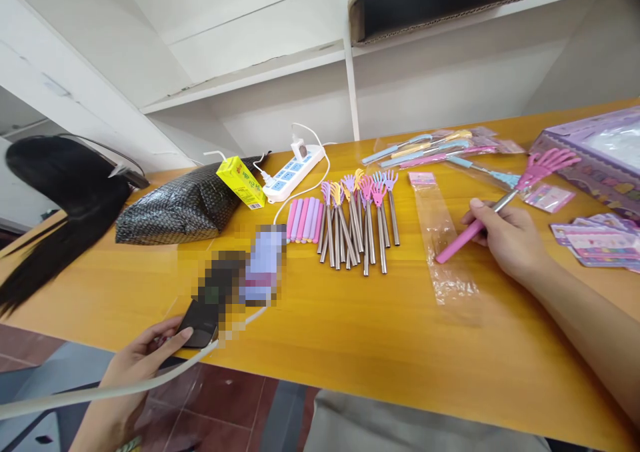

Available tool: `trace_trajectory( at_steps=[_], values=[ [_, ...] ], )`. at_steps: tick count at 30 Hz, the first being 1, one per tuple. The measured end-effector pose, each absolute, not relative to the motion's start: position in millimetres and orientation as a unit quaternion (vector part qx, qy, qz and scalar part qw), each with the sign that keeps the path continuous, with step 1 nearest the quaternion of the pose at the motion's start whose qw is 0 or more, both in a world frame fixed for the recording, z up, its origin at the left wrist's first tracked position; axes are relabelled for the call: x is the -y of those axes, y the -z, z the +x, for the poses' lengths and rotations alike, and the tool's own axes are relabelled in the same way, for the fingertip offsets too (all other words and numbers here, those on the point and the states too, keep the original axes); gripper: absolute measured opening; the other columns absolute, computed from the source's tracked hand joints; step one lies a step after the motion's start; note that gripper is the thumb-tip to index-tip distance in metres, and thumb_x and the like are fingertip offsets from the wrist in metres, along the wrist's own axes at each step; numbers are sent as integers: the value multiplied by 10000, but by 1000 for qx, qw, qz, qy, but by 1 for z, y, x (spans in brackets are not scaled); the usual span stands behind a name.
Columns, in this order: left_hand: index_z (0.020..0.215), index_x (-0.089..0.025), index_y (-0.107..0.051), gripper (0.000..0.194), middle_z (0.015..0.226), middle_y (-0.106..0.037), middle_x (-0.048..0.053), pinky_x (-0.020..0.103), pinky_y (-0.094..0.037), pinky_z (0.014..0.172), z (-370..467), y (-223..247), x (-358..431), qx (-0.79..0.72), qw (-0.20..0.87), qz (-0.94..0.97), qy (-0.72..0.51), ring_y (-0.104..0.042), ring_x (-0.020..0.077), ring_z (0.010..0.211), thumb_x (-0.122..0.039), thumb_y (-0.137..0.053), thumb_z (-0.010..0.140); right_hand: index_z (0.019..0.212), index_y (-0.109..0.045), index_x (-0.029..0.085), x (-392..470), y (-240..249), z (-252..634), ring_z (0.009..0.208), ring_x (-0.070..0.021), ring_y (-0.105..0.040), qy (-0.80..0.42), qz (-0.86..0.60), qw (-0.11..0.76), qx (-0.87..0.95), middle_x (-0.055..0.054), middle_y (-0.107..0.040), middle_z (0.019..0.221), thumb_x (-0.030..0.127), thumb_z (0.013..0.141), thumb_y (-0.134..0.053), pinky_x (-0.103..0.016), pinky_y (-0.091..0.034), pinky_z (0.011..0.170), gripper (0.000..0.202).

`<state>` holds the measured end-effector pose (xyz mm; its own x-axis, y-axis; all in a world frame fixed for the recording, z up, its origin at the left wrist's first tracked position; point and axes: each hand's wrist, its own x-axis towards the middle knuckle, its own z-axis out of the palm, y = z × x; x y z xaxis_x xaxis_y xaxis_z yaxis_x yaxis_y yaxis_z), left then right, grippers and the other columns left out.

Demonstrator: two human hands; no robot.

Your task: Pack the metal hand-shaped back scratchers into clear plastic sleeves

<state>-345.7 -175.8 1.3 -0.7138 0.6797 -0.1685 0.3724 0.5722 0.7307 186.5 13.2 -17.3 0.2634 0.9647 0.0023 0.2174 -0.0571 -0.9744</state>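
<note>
My left hand [147,353] grips the lower end of a dark phone [200,320] near the table's front edge; its upper part is pixelated. In my right hand [515,239] is a pink back scratcher [461,240], its steel shaft between my fingers and its hand-shaped head pointing up to the right. Its handle is over a clear plastic bag [434,222] with a pink label. Left of the bag, several steel back scratcher shafts [367,239] with coloured claw heads lie in a cluster. Several pink and lilac handle tubes [303,220] lie beside them.
Bagged back scratchers [425,149] and a purple box [590,145] are at the back right, with printed cards [600,242] nearby. A power strip [294,173], yellow drink carton [240,182] and black bubble-wrap parcel [175,209] stand further left. A person's dark hair [60,179] is at far left.
</note>
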Motion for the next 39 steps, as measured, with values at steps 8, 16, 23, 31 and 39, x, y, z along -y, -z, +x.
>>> trace_trajectory(
  at_steps=[8, 16, 23, 31, 39],
  values=[
    [882, -290, -625, 478, 943, -651, 16, 414, -418, 958, -348, 2, 176, -851, 234, 304, -360, -576, 292, 1015, -459, -749, 452, 623, -599, 146, -13, 17, 185, 469, -82, -461, -388, -616, 498, 471, 15, -506, 518, 562, 720, -592, -213, -371, 468, 428],
    [788, -218, -665, 517, 815, -675, -18, 300, -483, 737, -332, -10, 170, -858, 216, 264, -383, -593, 216, 862, -423, -808, 335, 622, -591, 146, -12, 12, 185, 478, -80, -462, -394, -625, 481, 471, 16, -508, 521, 563, 732, -575, -209, -379, 482, 431],
    [740, -237, -687, 526, 766, -683, -48, 263, -478, 647, -327, -13, 166, -849, 223, 250, -408, -591, 181, 787, -428, -838, 273, 623, -588, 141, -12, 14, 185, 493, -77, -464, -397, -620, 484, 474, 17, -508, 539, 569, 731, -575, -208, -384, 497, 443],
    [731, -252, -702, 513, 772, -697, -32, 278, -487, 658, -338, -6, 169, -845, 218, 278, -402, -606, 177, 770, -534, -812, 317, 656, -597, 133, -13, 15, 187, 493, -80, -468, -395, -620, 488, 471, 12, -513, 537, 582, 720, -584, -212, -383, 495, 454],
    [763, -242, -701, 554, 748, -692, -20, 271, -464, 609, -340, -5, 170, -850, 206, 294, -385, -597, 182, 747, -564, -797, 322, 660, -598, 131, -12, 14, 186, 484, -77, -464, -391, -619, 486, 478, 8, -513, 526, 574, 734, -575, -207, -380, 485, 450]
  ],
)
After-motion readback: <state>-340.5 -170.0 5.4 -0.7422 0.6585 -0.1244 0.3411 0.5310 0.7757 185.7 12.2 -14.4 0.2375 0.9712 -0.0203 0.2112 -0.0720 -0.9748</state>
